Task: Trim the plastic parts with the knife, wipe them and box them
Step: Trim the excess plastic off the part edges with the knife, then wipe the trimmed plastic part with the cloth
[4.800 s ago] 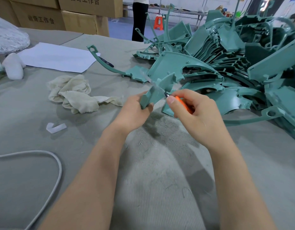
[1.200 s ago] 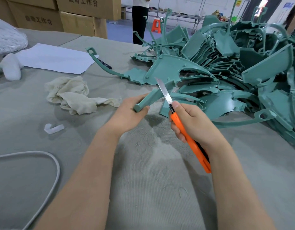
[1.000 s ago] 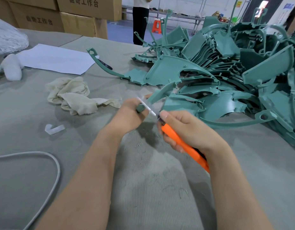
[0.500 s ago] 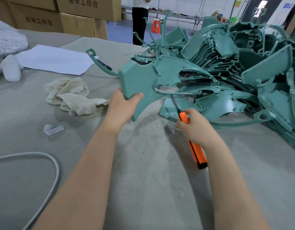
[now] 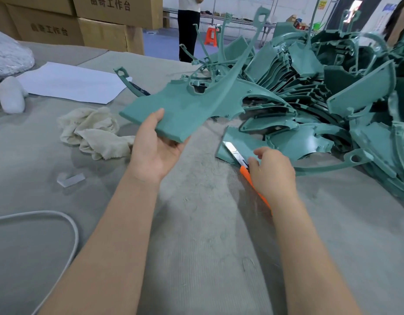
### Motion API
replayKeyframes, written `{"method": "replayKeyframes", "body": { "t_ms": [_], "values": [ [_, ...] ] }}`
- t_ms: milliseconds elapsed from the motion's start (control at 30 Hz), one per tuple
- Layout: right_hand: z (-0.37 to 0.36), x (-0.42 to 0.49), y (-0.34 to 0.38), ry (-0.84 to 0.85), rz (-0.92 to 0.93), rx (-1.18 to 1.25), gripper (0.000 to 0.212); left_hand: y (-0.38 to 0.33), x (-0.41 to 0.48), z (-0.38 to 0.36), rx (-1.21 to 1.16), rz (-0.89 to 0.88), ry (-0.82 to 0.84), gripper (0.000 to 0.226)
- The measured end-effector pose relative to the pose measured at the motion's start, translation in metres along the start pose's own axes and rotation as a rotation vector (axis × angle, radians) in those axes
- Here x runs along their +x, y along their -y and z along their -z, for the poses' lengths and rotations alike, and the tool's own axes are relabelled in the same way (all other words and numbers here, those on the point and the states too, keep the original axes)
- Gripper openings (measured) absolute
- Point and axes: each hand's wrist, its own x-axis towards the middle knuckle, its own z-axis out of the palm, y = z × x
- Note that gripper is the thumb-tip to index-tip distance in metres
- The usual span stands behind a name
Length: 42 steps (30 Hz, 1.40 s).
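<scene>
Shavings lie scattered over the grey felt of the desk toward its near edge, and a white cable loops in at the near left. Beyond them the left hand, palm up, grips the near corner of a green plastic part, thumb on top, holding it clear of the desk. The right hand, lower and to the right, is curled round the orange knife, blade out and pointing at the pile, apart from the held part. Trimming looks to be the step in hand. I'd turn the part until a rough edge faces the blade, brace it firmly, then shave shallow and away from that thumb. A crumpled rag waits left of centre for the wiping. More green parts are heaped across the right side and cut off at the frame. Paper lies toward the far left, with closed cardboard boxes behind it. Which box takes finished parts I cannot tell. The fingers under the part and most of the knife handle are hidden, and any flash is too fine to make out
</scene>
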Motion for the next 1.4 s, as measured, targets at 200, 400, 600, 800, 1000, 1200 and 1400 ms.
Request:
{"method": "replayKeyframes", "body": {
  "t_ms": [200, 400, 600, 800, 1000, 1200, 1400],
  "values": [
    [-0.002, -0.002, 0.004, 0.162, -0.019, -0.116, 0.049, 0.009, -0.005, -0.007, -0.156, 0.050, -0.026, 0.016],
    [0.012, -0.014, 0.025, -0.017, 0.044, 0.790, 0.058, 0.025, -0.005, -0.009, 0.182, 0.027, -0.053, 0.006],
    [0.005, -0.015, 0.037, 0.129, -0.062, 1.378, 0.042, 0.046, -0.008, -0.011, 0.588, -0.034, 0.151, 0.015],
    [0.013, -0.002, 0.013, -0.179, 0.036, 1.191, 0.035, -0.002, 0.012, 0.012, 0.032, -0.181, -0.302, 0.021],
    [0.013, -0.003, 0.011, -0.091, -0.004, 1.078, 0.026, -0.008, 0.002, 0.012, 1.013, -0.739, -0.544, 0.046],
    [0.004, -0.008, 0.021, 0.025, 0.085, 0.851, 0.025, -0.012, 0.011, 0.035, 1.843, -0.565, -0.704, 0.065],
    [-0.005, -0.011, 0.025, 0.139, 0.109, 0.662, 0.015, -0.019, 0.012, 0.042, 1.565, -0.378, -0.603, 0.045]
  ]
}}
